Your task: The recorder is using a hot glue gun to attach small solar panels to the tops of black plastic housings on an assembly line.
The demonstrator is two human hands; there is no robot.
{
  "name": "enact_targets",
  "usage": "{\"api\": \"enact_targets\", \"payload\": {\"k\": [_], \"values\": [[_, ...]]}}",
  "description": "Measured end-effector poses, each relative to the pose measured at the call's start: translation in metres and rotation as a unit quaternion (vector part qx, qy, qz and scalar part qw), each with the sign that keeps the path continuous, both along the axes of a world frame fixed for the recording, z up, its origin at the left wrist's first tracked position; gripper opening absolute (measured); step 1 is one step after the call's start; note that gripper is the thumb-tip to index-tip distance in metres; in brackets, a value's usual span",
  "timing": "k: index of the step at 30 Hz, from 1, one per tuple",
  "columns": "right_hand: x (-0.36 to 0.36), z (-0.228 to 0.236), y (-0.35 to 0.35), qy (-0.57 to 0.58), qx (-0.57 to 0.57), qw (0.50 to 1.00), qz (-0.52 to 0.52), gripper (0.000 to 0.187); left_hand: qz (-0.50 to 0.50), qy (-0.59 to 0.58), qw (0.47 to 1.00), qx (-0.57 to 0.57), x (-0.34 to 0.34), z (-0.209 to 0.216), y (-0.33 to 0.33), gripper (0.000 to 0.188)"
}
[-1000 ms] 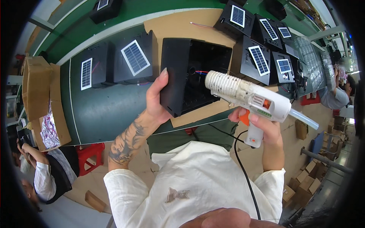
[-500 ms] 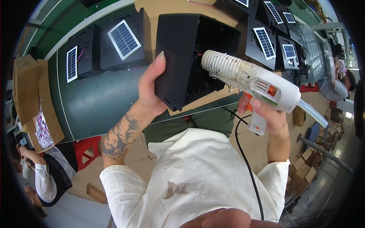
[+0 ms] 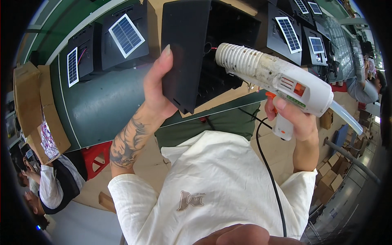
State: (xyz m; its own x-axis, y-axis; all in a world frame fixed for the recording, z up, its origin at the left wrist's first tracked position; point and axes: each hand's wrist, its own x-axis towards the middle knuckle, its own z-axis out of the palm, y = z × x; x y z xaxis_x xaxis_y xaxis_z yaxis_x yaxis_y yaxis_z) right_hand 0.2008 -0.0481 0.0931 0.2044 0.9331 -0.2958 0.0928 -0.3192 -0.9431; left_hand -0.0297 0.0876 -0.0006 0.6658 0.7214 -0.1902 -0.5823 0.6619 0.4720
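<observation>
A black open-sided box [image 3: 182, 57] is tilted up in front of me, its hollow side turned to the right. My left hand [image 3: 159, 85] grips its left side, thumb along the outer wall; the other fingers are hidden behind it. In my right hand [image 3: 296, 116] is a white hot glue gun [image 3: 281, 77], with fingers round the handle by the orange trigger. Its ribbed, stained front end points into the box's opening, where a bit of red wire shows. A clear glue stick [image 3: 347, 117] sticks out of the gun's back. The nozzle tip cannot be made out.
Black boxes with small solar panels [image 3: 126, 35] stand on the green table [image 3: 106, 106] at left and far right. A cardboard carton [image 3: 30, 94] with wires sits at the left edge. The gun's black cable [image 3: 267, 167] hangs beside me. Other people [image 3: 61, 183] sit at both sides.
The box and the glue gun have shifted slightly in view, the gun's rear a little to the right. My hands keep the same holds.
</observation>
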Motion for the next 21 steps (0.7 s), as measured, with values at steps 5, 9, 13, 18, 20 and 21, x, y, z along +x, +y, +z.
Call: {"api": "enact_targets", "payload": {"k": [5, 9, 13, 18, 20, 21], "values": [[-0.001, 0.000, 0.000, 0.004, -0.003, 1.000, 0.002, 0.041, 0.019, 0.040, 0.999, -0.016, -0.001, -0.001, -0.001, 0.044], [0.000, 0.000, 0.001, 0.004, -0.011, 1.000, 0.009, 0.040, 0.027, 0.045, 0.998, -0.023, 0.001, 0.002, -0.003, 0.044], [0.001, -0.007, -0.003, 0.021, -0.006, 1.000, 0.003, 0.041, 0.029, 0.050, 0.998, -0.024, 0.004, 0.004, -0.001, 0.044], [0.001, -0.014, -0.006, 0.045, 0.019, 0.999, 0.002, 0.044, 0.041, 0.049, 0.998, -0.023, 0.004, 0.004, -0.002, 0.043], [0.000, -0.013, -0.006, 0.030, 0.022, 0.999, 0.014, 0.042, 0.038, 0.056, 0.998, -0.018, 0.003, 0.006, -0.002, 0.043], [0.000, -0.013, -0.007, 0.014, 0.025, 0.999, 0.025, 0.040, 0.038, 0.056, 0.998, -0.018, 0.001, 0.003, -0.002, 0.043]]}}
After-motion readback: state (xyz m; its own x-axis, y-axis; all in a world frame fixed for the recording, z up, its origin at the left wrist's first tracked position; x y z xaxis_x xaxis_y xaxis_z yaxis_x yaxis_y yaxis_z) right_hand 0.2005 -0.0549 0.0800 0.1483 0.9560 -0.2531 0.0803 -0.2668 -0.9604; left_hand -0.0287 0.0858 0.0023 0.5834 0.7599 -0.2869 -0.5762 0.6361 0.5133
